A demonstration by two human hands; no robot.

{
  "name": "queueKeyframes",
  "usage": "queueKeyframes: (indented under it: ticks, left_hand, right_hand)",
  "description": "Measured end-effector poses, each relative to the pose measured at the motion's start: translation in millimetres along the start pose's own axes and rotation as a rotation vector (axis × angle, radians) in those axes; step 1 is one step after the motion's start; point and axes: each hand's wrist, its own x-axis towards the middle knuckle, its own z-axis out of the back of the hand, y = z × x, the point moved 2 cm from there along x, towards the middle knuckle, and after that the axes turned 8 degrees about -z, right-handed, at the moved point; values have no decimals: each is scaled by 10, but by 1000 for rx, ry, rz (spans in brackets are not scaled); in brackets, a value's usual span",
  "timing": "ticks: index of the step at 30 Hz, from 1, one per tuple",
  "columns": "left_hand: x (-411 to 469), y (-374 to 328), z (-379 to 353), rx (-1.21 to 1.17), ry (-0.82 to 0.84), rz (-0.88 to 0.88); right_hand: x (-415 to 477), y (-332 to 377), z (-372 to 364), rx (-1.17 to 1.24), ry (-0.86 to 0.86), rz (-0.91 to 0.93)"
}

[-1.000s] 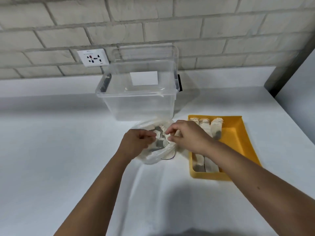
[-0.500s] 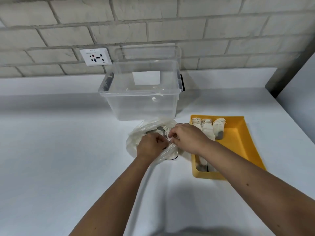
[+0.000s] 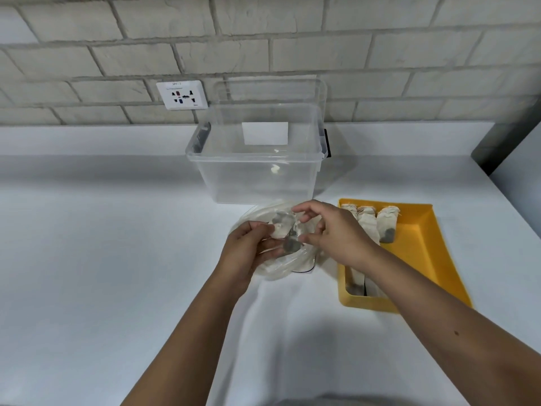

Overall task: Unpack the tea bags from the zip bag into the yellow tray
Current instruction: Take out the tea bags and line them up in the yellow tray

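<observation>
- Holding the zip bag near its mouth, the left hand has thumb and fingers curled onto the clear film. This is judged to keep the opening spread and steady for the other hand.
- Tea bags not yet unpacked lie bunched inside the film between the two hands, just past the left fingertips. They cannot be counted through the film.
- Right hand is poised at the bag mouth, with forefinger and thumb parted in a half-closed pinch about one tea bag. Contact is not visible, so whether it grips anything cannot be told.
- Tray sits just right of the right hand, partly under that forearm. This is judged to keep each transfer a short sideways move.
- Row of unpacked tea bags lies side by side along the tray side nearest the right hand, leaving the far side free.
- Bin stands just beyond both hands, and neither hand touches it.
</observation>
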Motion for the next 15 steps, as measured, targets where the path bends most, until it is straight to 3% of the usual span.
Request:
queueKeyframes:
  ticks: [7,15]
  left_hand:
    - [-34,-78,-3,92,58,14]
    - [42,-49,137,491,52,-264]
  right_hand:
    - [29,117,-30,-46,-99,167]
    - [77,140,-90,150,52,62]
